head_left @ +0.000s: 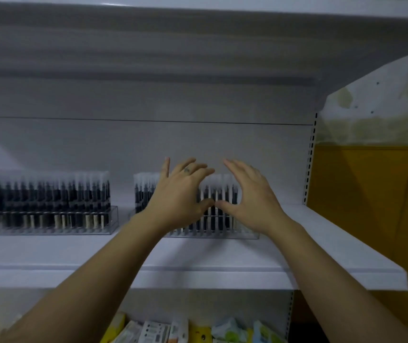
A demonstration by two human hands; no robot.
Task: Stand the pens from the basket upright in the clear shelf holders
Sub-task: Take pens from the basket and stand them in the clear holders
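Two clear holders stand on a white shelf (321,246), both filled with upright dark pens. The left holder (114,221) is apart from my hands. My left hand (180,194) and my right hand (250,196) are raised in front of the right holder (247,235), fingers spread and fairly straight, thumbs almost meeting over its pens (219,194). Neither hand holds a pen. The picture is blurred, so I cannot tell whether the fingers touch the pen tops. No basket is in view.
Another shelf board (198,33) hangs overhead. Below the shelf lie packaged stationery items (163,330). At the right are a slotted upright (310,154) and a yellow wall (371,194). Bare shelf extends right of the right holder.
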